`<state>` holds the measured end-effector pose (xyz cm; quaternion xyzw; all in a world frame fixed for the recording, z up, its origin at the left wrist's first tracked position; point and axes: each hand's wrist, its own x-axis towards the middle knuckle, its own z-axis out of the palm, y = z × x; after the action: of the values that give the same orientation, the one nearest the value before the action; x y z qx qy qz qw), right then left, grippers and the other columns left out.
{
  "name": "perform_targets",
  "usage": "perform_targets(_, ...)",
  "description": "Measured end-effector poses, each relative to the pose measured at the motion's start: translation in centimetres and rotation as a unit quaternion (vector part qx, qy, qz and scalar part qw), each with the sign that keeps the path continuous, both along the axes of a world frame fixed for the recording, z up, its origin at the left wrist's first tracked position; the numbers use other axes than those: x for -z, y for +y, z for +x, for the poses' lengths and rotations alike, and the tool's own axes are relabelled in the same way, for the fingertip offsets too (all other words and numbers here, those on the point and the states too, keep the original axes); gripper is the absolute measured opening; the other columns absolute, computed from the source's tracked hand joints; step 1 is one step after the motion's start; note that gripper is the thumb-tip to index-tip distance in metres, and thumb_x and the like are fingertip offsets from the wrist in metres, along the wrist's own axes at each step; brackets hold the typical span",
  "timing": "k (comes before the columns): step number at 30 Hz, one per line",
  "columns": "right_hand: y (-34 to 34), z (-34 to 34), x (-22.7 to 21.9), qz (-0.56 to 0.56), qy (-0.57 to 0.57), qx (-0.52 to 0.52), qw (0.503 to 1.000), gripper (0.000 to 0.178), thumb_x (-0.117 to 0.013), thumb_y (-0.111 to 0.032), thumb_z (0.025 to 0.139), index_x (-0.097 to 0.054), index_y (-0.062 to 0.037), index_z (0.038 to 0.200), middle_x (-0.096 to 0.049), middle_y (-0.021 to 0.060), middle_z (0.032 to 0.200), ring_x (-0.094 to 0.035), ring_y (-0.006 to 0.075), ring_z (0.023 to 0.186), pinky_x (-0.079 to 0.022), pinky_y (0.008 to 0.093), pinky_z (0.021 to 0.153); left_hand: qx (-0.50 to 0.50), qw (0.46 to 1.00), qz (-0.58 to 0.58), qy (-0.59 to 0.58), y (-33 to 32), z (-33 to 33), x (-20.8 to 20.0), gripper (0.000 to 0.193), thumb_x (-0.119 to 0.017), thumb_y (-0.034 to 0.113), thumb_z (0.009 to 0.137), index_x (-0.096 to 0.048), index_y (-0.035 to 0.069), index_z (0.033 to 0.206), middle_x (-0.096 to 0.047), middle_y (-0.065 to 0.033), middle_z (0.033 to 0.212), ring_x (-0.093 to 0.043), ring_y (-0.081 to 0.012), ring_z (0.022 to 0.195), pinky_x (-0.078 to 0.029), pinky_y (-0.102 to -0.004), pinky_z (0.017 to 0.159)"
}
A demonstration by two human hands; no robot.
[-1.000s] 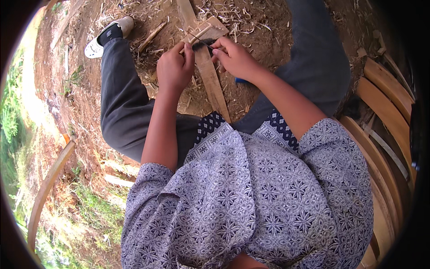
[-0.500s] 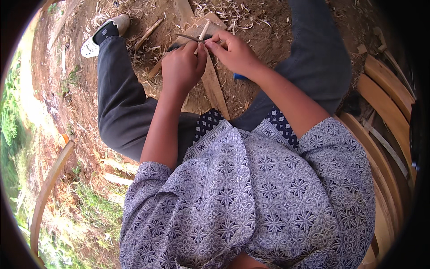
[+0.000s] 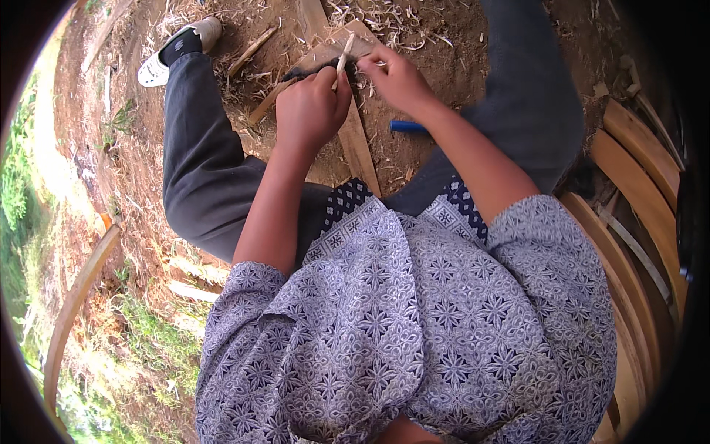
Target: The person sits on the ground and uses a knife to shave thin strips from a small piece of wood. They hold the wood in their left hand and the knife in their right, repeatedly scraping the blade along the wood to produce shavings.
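Observation:
My left hand [image 3: 314, 106] is closed around a pale wooden stick [image 3: 347, 50], whose light end sticks up beyond the fingers. Just right of the stick, my right hand [image 3: 399, 83] has its fingers curled together; what lies in them is too small to make out. The two hands are slightly apart. Beneath them are a flat wooden board [image 3: 319, 55] and a narrow plank [image 3: 358, 148] running toward my lap. A blue cylinder [image 3: 407, 126] lies on the ground beside my right forearm.
Wood shavings [image 3: 399, 22] litter the brown soil between my spread legs. Curved timber pieces [image 3: 640, 170] are stacked at the right. A long curved wooden strip [image 3: 78, 303] stands at the left, near grass. A split stick [image 3: 251, 52] lies near my left shoe [image 3: 155, 70].
My right hand has moved right, away from the stick. The thin dark blade that crossed the stick no longer shows clearly. More of the blue cylinder is visible.

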<state>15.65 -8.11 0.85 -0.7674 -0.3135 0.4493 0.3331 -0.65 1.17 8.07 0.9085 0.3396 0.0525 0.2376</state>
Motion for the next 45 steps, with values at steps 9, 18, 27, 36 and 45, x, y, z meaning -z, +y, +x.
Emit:
perform_targets(9,0.5,0.6,2.3,-0.024,-0.061,0.007,0.998,0.033,-0.062,-0.047,0.099,-0.067,-0.0165,0.11,-0.07,0.0118,0.082,-0.071,0.0296,0.078,-0.053,0.0432,0.071,-0.012,1.0,0.01,-0.013,0.9,0.7,0.3,0.025,-0.06,0.024,0.101,-0.063,0.005,0.084,-0.063,-0.0175,0.064,-0.063,-0.0402,0.058,-0.049,-0.0507,0.055)
perform_targets(18,0.3,1.8,2.1,-0.045,-0.044,0.004,0.998,0.035,-0.062,-0.049,0.098,-0.067,-0.0155,0.108,-0.071,0.0096,0.085,-0.071,0.0267,0.078,-0.053,0.0421,0.07,-0.026,0.999,-0.002,-0.021,0.8,0.5,-0.1,0.033,-0.06,0.026,0.101,-0.058,0.005,0.076,-0.058,-0.0181,0.057,-0.061,-0.0417,0.057,-0.046,-0.0516,0.054)
perform_targets(27,0.4,0.0,-2.7,0.001,0.003,-0.018,1.0,0.041,-0.065,-0.055,0.096,-0.071,-0.0155,0.105,-0.068,0.0074,0.076,-0.067,0.0224,0.068,-0.051,0.0393,0.065,-0.022,1.0,0.005,0.005,0.6,0.6,-1.2,0.032,-0.06,0.026,0.1,-0.06,0.006,0.075,-0.063,-0.0178,0.063,-0.063,-0.0407,0.058,-0.049,-0.0511,0.055)
perform_targets(36,0.5,-0.1,-1.9,0.018,0.017,-0.011,1.0,0.035,-0.067,-0.045,0.099,-0.069,-0.0112,0.106,-0.066,0.0036,0.075,-0.059,0.0148,0.065,-0.046,0.0331,0.061,-0.008,1.0,0.01,-0.002,0.3,1.0,-1.7,0.028,-0.06,0.026,0.1,-0.065,0.007,0.081,-0.064,-0.0181,0.064,-0.065,-0.0399,0.06,-0.049,-0.0503,0.056)
perform_targets(45,-0.3,1.1,2.7,-0.044,-0.035,0.006,0.998,0.038,-0.064,-0.051,0.097,-0.068,-0.0144,0.105,-0.072,0.0105,0.086,-0.07,0.0262,0.078,-0.054,0.0398,0.072,-0.028,1.0,-0.003,-0.003,0.7,1.4,-2.3,0.03,-0.06,0.026,0.1,-0.062,0.007,0.077,-0.061,-0.0173,0.06,-0.063,-0.0404,0.057,-0.048,-0.051,0.054)
